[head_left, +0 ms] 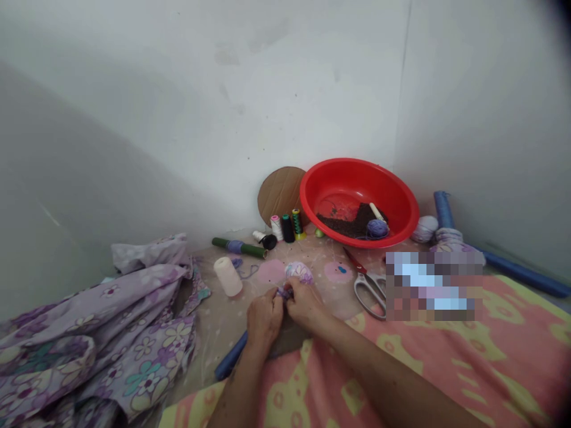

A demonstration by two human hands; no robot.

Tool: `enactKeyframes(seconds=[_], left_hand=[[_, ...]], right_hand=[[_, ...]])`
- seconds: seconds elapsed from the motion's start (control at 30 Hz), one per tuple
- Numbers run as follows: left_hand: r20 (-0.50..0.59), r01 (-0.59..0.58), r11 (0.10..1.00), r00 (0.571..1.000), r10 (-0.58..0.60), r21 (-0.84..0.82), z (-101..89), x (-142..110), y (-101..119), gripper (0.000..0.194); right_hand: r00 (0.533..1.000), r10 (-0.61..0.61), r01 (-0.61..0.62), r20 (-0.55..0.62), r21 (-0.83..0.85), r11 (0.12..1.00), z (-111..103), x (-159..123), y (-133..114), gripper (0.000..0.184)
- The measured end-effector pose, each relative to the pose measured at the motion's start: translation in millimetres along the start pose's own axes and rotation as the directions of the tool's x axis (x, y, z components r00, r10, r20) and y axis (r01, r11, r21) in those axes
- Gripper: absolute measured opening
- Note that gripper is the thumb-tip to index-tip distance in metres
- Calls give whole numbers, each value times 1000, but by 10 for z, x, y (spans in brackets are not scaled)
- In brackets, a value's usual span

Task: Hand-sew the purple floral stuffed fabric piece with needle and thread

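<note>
Presently, the left hand [264, 314] and right hand [305, 302] are closed together, fingers pinching a small purple cloth strip [284, 292] between them, above the table. A floral cloth ball [299, 271] sits just beyond the right hand. Scissors [361, 270] lie right of it; a white spool [228, 277] stands left.

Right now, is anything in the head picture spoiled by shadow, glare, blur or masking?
Head view: pixelation masks a patch right of the scissors; darkness cuts into the right-hand corners; shadow greys the wall at left; a faint glint shows inside the basin; fine detail between the hands is too soft to read.
</note>
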State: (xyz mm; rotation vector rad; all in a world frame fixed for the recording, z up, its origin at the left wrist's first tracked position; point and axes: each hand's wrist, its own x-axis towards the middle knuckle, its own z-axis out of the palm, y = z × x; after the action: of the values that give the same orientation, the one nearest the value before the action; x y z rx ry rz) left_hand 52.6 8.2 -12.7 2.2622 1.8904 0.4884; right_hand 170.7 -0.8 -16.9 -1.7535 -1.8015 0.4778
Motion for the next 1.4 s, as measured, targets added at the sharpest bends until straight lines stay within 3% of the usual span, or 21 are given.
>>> enactKeyframes(seconds=[0.23,0.37,0.47,0.6,0.73,1.1,1.4], left_hand=[[-5,14,998,1000,-14,-53,16,2,-10,38],[-9,34,997,999,-35,-74,25,-9,-7,38],[-11,39,997,999,-40,-67,28,-7,-4,37],[6,55,997,998,-55,-52,28,-6,25,39],[34,118,993,992,-119,19,14,-30,102,52],[-6,146,976,989,-147,160,59,-43,160,39],[-16,119,977,993,-118,176,40,-70,180,30]], right_hand=[[985,-156,161,70,-79,984,-149,5,27,34],[980,-186,164,-69,-242,956,-297,8,37,25],[938,-285,233,-195,-251,939,-348,16,51,22],[908,-348,290,-234,-248,924,-343,33,72,19],[906,-371,318,-203,-249,915,-307,42,64,19],[911,-395,354,-114,-274,894,-196,60,-26,15],[924,-357,316,-134,-255,914,-85,119,-93,13]])
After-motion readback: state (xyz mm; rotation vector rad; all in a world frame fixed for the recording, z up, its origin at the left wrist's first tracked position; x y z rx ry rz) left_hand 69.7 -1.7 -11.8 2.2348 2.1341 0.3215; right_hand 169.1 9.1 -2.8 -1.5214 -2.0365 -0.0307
